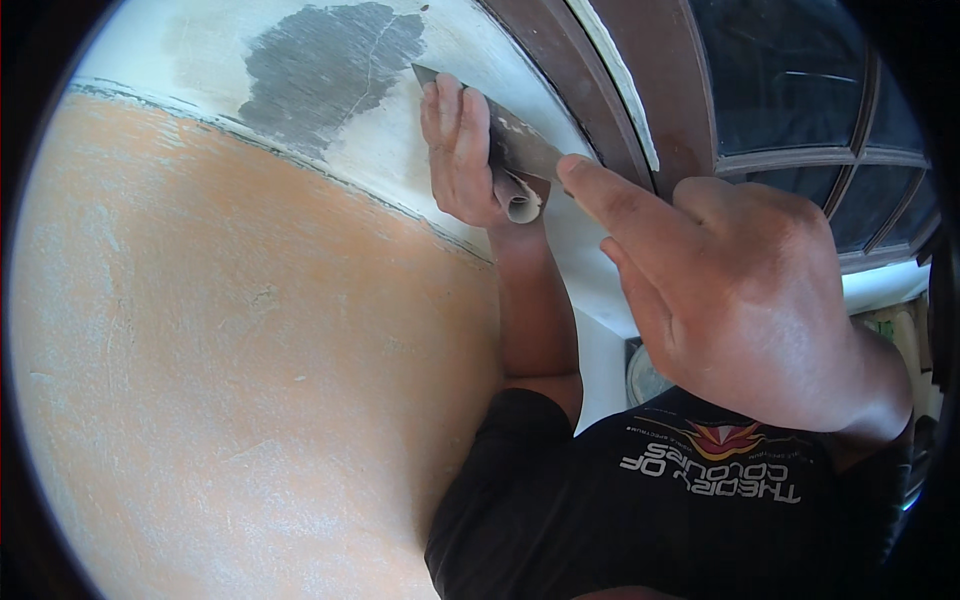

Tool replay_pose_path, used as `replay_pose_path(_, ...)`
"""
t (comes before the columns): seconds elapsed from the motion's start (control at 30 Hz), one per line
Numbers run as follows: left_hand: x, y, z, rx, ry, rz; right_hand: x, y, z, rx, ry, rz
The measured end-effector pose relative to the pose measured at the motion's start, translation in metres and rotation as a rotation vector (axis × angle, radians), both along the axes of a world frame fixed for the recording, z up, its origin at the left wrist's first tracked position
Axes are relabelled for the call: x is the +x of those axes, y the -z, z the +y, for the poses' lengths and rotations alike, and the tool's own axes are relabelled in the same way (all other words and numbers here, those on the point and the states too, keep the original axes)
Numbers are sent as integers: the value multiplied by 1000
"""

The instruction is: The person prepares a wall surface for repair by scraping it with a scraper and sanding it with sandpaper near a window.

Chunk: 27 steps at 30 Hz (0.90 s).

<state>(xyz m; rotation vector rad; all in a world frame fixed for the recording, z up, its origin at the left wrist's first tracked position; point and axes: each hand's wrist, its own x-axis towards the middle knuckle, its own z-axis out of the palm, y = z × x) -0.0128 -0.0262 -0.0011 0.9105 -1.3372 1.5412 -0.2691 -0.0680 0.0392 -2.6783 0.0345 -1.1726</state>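
Observation:
My right hand (745, 275) is closed on a putty knife (527, 145), its index finger stretched along the tool. The handle is hidden in the fist. The grey metal blade slants up and left, its far corner beside a dark grey patch (320, 75) on the white wall band. My left hand (460, 155) lies against that band, fingers fairly straight and partly behind the blade. A rolled sheet, grey outside and pale inside, perhaps sandpaper (508, 190), is tucked at its palm. Whether the blade touches the wall or the left fingers, I cannot tell.
Peach-orange wall (220, 370) with pale scuffs fills the left side, divided from the white band by a rough dark line. A brown frame (640, 90) and paned window (785, 75) stand at the upper right. Below my right hand, a round container (648, 382) shows partly.

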Motion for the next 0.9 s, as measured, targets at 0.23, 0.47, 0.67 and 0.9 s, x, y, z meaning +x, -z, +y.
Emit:
replay_pose_path(0.23, -4, 3, -3, -32, -20, 25, 3, 1, -3, -24, -7, -38)
replay_pose_path(0.47, 13, 9, -1, -17, 8, 50, 6, 1, -2, -74, 26, -63)
replay_pose_path(0.67, 2, 7, -8, -33, 14, -8, 2, 1, -4, -56, 22, -38)
replay_pose_path(0.9, -3, 1, -3, 11, 4, 4, -1, 6, -7, -18, 2, -68)
